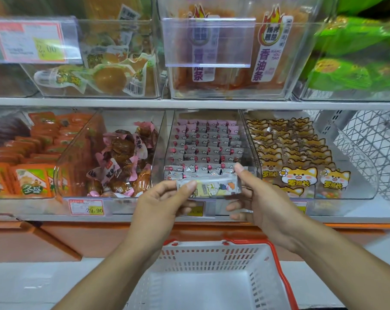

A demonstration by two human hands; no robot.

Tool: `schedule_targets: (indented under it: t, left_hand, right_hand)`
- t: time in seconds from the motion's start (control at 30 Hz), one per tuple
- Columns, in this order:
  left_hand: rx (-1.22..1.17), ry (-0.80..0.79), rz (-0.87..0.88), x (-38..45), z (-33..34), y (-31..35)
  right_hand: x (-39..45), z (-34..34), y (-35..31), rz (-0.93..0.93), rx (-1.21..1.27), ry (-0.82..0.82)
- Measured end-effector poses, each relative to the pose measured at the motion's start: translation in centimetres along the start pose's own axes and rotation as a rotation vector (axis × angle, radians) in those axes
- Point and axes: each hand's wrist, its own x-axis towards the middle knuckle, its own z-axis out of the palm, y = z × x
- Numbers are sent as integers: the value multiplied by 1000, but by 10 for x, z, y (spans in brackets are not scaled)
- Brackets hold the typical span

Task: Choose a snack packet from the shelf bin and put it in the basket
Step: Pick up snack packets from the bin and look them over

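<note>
The left hand [160, 204] and right hand [254, 198] pinch a small clear-wrapped snack packet [208, 186] by its ends, above the white-and-orange plastic basket [212, 260], at the shelf's front edge.

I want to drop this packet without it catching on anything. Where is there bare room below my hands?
The basket floor shows bare white, bordered by its slotted walls and orange rim, directly below the snack packet held by the left hand and right hand. The shelf bins are crowded: the centre bin is packed in rows, with no free patch.

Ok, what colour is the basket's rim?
Orange-red rim on a white basket, seen in the head view.
</note>
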Motion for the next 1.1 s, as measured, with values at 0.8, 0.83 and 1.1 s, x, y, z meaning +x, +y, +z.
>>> schedule_targets:
  t: [0.8,0.83,1.1]
  left_hand:
    - [1030,-127,516,0,21,-19]
    - [1052,-137,515,0,21,-20]
    - [1095,-156,532,5,18,-23]
  right_hand:
    - [33,-38,-42,-821,-1113,496]
    - [36,-36,-41,-813,-1211,492]
    - [55,-6,-50,-568,-1805,513]
